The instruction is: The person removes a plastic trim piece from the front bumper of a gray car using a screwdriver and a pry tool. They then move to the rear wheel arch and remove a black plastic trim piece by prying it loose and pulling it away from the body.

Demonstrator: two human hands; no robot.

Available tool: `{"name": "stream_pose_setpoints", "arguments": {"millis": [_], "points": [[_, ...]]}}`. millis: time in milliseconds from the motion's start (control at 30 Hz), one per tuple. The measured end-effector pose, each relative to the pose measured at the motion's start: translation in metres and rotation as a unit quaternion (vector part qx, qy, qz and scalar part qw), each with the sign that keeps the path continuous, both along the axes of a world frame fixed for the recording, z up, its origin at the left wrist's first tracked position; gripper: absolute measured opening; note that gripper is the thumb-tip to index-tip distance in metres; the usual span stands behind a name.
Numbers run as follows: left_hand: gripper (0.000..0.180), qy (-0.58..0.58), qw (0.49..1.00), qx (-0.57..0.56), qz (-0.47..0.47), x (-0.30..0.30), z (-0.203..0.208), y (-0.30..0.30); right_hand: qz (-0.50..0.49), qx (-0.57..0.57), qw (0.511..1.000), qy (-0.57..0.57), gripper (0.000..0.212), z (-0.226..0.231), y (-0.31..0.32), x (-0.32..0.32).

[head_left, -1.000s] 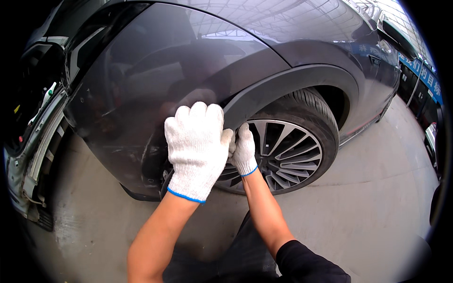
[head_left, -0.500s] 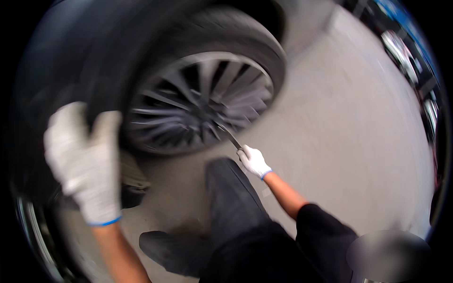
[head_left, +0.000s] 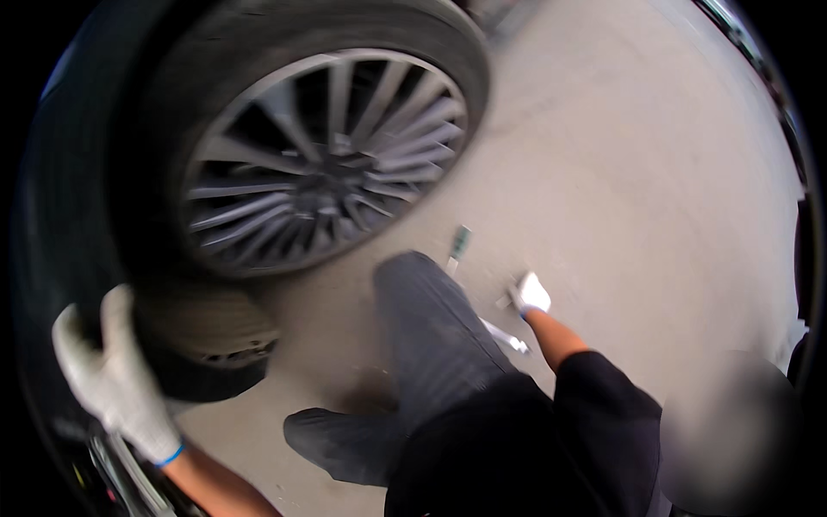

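My white-gloved left hand (head_left: 116, 379) grips the dark car body edge (head_left: 60, 258), fingers closed; my right hand (head_left: 531, 295) reaches the grey concrete floor (head_left: 620, 172) near a small silver tool (head_left: 504, 334), grip unclear. Picking it up needs a lower reach.

A single head-worn fisheye camera looks steeply down from close range, alloy wheel (head_left: 323, 168) filling the upper left of frame, concrete floor (head_left: 637, 172) at right.

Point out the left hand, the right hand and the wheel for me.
left hand (head_left: 116, 379): head view, back of the white glove, against the car body.
right hand (head_left: 531, 294): head view, gloved knuckles, down by the floor.
wheel (head_left: 323, 164): head view, hub of the spoked rim.
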State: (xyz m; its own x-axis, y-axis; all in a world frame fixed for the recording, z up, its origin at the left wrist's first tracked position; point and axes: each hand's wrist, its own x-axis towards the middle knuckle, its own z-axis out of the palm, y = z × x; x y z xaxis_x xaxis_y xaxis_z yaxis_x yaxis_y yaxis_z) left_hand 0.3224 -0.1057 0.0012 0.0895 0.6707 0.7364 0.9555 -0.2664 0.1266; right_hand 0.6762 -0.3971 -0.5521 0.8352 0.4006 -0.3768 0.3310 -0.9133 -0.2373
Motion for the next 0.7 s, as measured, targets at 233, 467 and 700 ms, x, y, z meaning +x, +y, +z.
{"name": "stream_pose_setpoints", "arguments": {"millis": [233, 467, 700], "points": [[0.034, 0.049, 0.989, 0.088, -0.103, 0.009, -0.011, 0.018, -0.056, 0.321, 0.945, -0.036, 0.020, 0.004, 0.075, 0.022], [0.035, 0.040, 0.989, 0.094, -0.107, 0.005, -0.019, 0.005, 0.348, 0.810, 0.473, -0.002, 0.017, 0.451, 0.242, -0.061], [0.036, 0.014, 0.988, 0.087, -0.125, 0.005, -0.010, 0.000, 0.541, 0.768, 0.343, 0.016, 0.022, 0.577, 0.276, -0.139]]}}
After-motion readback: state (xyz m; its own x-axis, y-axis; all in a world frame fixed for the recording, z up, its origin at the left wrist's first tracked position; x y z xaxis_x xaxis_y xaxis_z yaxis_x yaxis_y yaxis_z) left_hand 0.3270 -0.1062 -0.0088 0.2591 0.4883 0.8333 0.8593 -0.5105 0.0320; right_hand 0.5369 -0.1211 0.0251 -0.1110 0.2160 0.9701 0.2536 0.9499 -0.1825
